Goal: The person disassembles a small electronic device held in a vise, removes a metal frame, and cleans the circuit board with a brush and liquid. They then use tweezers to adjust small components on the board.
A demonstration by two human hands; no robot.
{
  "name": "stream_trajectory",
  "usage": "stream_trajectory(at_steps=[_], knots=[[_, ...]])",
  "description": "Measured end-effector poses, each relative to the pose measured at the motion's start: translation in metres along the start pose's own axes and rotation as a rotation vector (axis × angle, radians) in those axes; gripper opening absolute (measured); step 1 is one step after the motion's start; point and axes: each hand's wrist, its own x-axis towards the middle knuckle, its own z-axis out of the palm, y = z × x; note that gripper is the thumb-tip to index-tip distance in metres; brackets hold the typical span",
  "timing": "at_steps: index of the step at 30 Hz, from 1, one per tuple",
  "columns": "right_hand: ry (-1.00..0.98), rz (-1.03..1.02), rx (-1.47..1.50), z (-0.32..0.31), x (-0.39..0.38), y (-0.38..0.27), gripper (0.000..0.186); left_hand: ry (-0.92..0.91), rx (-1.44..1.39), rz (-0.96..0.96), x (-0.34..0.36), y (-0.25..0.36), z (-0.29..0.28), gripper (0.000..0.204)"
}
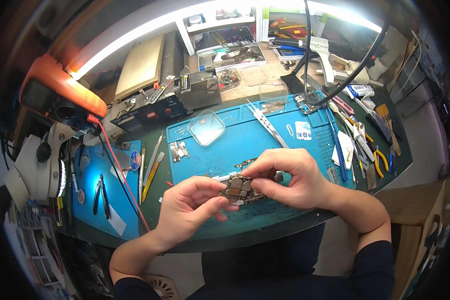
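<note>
Head view: both hands meet over the near part of the blue mat (230, 155). The left hand (187, 207) has thumb and index finger nearly closed, pinching the left edge of a small board (237, 189). The right hand (292, 175) has thumb and index finger drawn together on the board's upper right edge; I cannot tell whether a smaller part also lies between those fingertips. The board is held tilted between the hands, above other small parts; their outlines are mostly covered, and I cannot make out whether it touches them. The right hand's remaining fingers are largely hidden from me. Tweezers (267, 124) lie beyond, their lower end just beside the right hand. A clear box (206, 128) sits farther left; nippers (101, 195) lie under glare. The multimeter (60, 92) shows a dark screen that I cannot read. Both sleeves (375, 270) are cut off by the lower edge.
</note>
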Motion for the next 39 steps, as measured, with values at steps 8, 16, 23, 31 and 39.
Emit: stream_trajectory(at_steps=[8, 16, 23, 31, 39], knots=[[-0.01, -0.026, -0.024, 0.001, -0.001, 0.005, 0.018, -0.019, 0.059, 0.022, 0.0, -0.006, 0.002, 0.027], [-0.003, -0.008, -0.011, -0.001, 0.0, 0.004, 0.015, 0.017, 0.149, 0.08, 0.001, -0.006, 0.004, 0.028], [-0.009, -0.027, 0.007, 0.001, 0.0, 0.007, 0.016, 0.059, 0.291, 0.154, 0.001, -0.009, 0.004, 0.027], [-0.026, -0.032, 0.018, 0.0, 0.0, 0.007, 0.019, 0.093, 0.348, 0.194, 0.002, -0.008, 0.004, 0.027], [0.013, -0.021, -0.011, -0.009, 0.003, -0.001, 0.019, 0.135, 0.397, 0.22, 0.004, -0.007, 0.006, 0.019]])
